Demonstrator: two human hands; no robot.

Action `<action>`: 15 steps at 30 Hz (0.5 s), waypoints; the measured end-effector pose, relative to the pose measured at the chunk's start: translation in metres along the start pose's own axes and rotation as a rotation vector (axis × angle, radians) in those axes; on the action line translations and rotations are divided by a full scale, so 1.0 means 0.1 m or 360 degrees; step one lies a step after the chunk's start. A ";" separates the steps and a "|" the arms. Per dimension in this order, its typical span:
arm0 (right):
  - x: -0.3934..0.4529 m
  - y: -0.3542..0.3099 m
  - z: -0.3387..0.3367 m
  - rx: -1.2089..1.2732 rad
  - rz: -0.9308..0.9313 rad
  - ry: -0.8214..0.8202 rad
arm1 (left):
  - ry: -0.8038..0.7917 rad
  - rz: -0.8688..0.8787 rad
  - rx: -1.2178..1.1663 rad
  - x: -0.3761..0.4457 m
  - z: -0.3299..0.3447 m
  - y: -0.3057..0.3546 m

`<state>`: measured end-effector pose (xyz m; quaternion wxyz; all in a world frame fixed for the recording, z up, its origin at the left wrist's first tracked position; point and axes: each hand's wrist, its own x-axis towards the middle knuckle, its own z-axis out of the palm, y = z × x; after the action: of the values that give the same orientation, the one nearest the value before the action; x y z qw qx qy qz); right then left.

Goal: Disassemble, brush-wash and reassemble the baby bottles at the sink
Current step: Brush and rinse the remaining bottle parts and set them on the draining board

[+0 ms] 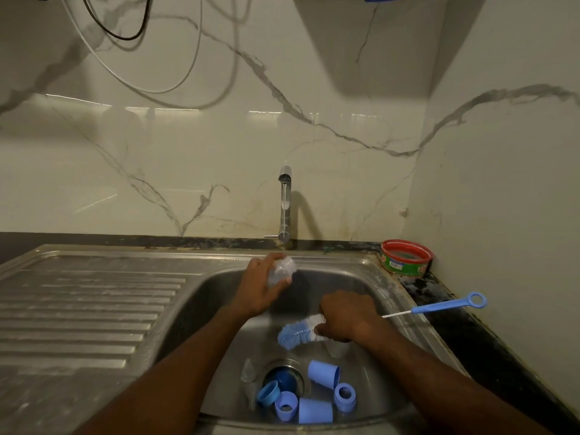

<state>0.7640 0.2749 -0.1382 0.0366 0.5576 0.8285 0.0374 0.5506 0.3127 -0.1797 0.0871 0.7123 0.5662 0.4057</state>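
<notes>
Left hand [262,285] grips the bottle [281,271] under the running tap [285,205]; right hand [346,317] clamps the brush [296,334]. Wet plastic could slip into the sink [417,328].

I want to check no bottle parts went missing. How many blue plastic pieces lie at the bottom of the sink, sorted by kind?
Blue caps, the tall cup shapes: 2
Blue screw rings, with a hole through: 3
Total: 5
A darker blue shape sits in the drain; I cannot tell what it is, so it is not counted.
</notes>
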 end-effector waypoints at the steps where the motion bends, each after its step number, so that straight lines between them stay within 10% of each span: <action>1: 0.00 0.00 0.00 -0.0005 0.0001 -0.0004 | -0.0079 0.0071 0.0246 0.00 -0.01 0.01; 7: 0.00 -0.02 0.01 -0.0062 -0.0021 -0.0028 | -0.0360 0.0518 0.1603 0.02 -0.04 0.31; 15: -0.02 -0.02 -0.01 -0.0027 -0.0043 -0.0038 | -0.0436 0.0541 0.1774 0.08 -0.07 0.43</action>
<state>0.7626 0.2717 -0.1376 0.0517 0.5464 0.8351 0.0373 0.5779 0.3021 -0.1461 -0.2937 0.7771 0.5553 -0.0398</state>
